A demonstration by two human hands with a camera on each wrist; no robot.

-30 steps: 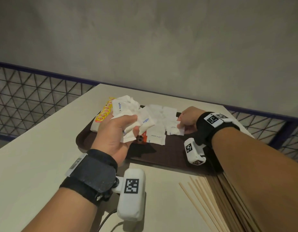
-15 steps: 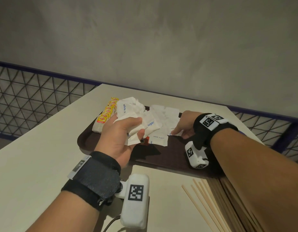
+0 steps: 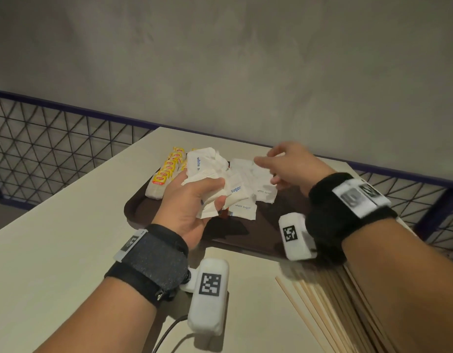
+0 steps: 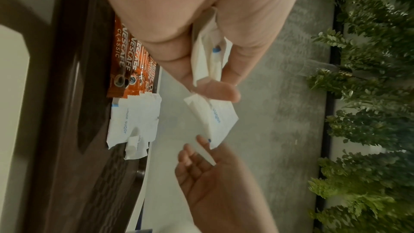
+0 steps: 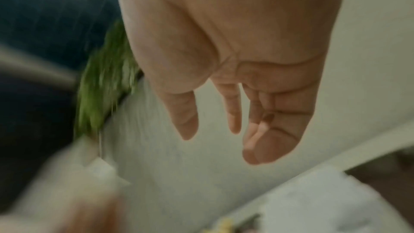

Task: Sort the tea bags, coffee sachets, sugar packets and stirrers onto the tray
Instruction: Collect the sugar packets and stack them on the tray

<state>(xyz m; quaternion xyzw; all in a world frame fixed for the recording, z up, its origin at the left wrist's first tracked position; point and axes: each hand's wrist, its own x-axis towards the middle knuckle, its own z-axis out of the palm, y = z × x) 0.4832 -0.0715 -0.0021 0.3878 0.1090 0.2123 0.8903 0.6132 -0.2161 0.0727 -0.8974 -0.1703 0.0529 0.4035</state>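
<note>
My left hand [image 3: 217, 194] grips a crumpled bunch of white sugar packets [image 3: 207, 164] above the dark brown tray [image 3: 266, 233]. The left wrist view shows the packets [image 4: 206, 59] pinched between thumb and fingers, one [image 4: 215, 118] sticking out. My right hand [image 3: 268, 161] hovers just right of the bunch with loose, empty fingers [image 5: 188, 121]. Other sugar packets [image 3: 245, 210] lie flat mid-tray. Yellow-labelled tea bags [image 3: 166, 171] line the tray's left end. Orange coffee sachets [image 4: 125, 56] lie under the packets. Wooden stirrers [image 3: 322, 301] lie on the table at near right.
The tray sits at the far side of a cream table [image 3: 67, 225]. A wire mesh fence [image 3: 42, 149] with a blue rail runs behind it, before a grey wall. Green foliage [image 4: 369, 130] shows in the left wrist view.
My right hand has lifted off the flat packets on the tray and moved up and left toward the bunch in my left hand. The left hand has kept its grip.
</note>
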